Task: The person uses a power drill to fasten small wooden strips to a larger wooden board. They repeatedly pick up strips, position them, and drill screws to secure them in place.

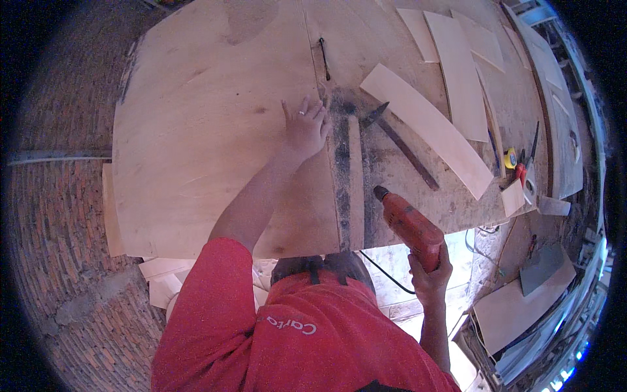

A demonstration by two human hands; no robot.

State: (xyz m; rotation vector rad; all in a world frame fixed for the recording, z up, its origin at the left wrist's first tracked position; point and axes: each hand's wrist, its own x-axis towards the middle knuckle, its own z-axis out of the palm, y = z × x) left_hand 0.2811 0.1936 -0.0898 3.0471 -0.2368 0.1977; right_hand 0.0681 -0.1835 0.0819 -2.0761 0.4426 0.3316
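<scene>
My right hand (432,277) grips a red power drill (413,228) by its rear end, over the table's near edge. The drill's black chuck (381,193) points forward and left; whether a bit sits in it I cannot tell. Flat on a large plywood sheet (196,144), near its right edge, rests my left hand (307,127) with fingers spread and a ring on one. Right of that edge runs a narrow wooden strip (356,183) between dark stained bands. A hammer (408,153) lies right of my left hand, its head toward the strip.
A curved thin board (431,130) lies beyond the hammer, with several pale panels (457,78) at the far right. A dark thin rod (324,59) lies ahead of my left hand. A yellow tape measure (510,158) and red-handled pliers (520,172) sit rightward. A black cord (388,274) hangs below the table.
</scene>
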